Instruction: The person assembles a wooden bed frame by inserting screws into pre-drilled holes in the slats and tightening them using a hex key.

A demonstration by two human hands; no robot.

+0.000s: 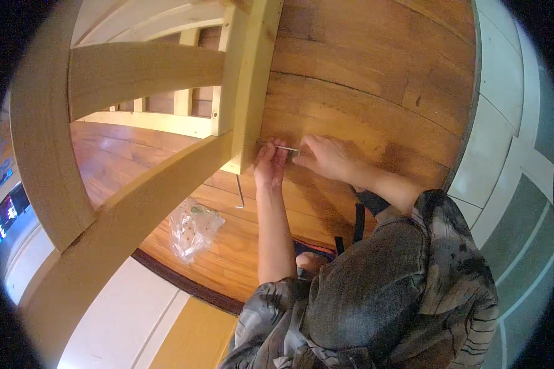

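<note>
Grey denim trouser leg [366, 289] fills the foreground — beyond, a thin metal rod [286, 148] extends beside a wooden post [247, 92]; left hand [271, 165] pinches it, right hand [321, 158] curls at its end, grip unclear.

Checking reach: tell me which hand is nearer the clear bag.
Left. The left hand is by the post, above and to the right of the bag in the picture; the right hand is farther right, beyond the left.
</note>
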